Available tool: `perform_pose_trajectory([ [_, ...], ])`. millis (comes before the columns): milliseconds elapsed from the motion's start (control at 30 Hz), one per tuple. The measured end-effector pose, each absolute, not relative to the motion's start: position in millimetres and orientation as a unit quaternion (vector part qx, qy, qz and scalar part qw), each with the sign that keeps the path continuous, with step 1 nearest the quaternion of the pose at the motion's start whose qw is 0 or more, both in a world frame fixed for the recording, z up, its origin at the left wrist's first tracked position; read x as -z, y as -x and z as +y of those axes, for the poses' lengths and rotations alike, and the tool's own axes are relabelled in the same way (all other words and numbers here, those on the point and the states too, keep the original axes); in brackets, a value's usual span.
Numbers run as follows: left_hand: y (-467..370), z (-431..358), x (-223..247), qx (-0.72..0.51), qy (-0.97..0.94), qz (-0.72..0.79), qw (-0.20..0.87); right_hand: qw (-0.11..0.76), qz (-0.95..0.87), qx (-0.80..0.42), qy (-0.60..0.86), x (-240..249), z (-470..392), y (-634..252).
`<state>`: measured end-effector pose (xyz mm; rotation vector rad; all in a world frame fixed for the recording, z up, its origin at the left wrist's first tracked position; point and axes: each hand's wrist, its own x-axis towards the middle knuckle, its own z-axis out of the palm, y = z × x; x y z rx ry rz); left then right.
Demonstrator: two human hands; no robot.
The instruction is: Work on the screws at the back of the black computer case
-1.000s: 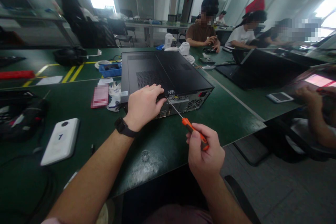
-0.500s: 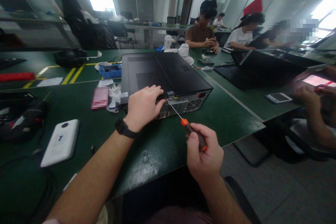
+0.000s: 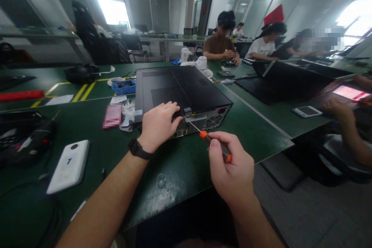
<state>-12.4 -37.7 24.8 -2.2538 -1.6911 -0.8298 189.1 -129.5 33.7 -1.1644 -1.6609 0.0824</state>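
A black desktop computer case [image 3: 200, 89] lies flat on the green table, its rear panel with ports and a fan grille facing me. My left hand [image 3: 159, 126], wearing a black watch, grips the case's rear top edge, fingers on top and thumb lower. What lies between thumb and fingertips is hidden. My right hand [image 3: 232, 166] is closed around the dark and orange handle of a screwdriver [image 3: 207, 137]. Its thin shaft slants up and left to the rear panel, with the tip beside my left thumb. The exact contact point of the tip is too small to see.
Left of the case are a blue tray [image 3: 123, 86], white gloves [image 3: 128, 114] and a white power bank-like block [image 3: 68, 166]. A phone [image 3: 307, 111] and a black open panel [image 3: 279, 85] lie rightward. A co-worker's hand [image 3: 337, 108] is at the right; others sit behind.
The camera view has tilted up slightly, so the scene sits a little lower. My right hand has turned slightly around the screwdriver handle. My left hand stays on the case edge.
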Motion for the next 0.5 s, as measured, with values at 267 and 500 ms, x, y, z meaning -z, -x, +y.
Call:
perform_pose_trajectory([
  [267, 11.5, -37.7, -24.7, 0.283, 0.764, -0.569, 0.111, 0.526, -0.692, -0.052, 0.492, -38.8, -133.2, -183.7],
  [500, 11.8, -39.1, -26.8, 0.277, 0.768, -0.567, 0.110, 0.547, -0.685, -0.021, 0.480, -6.1, -137.1, -188.0],
])
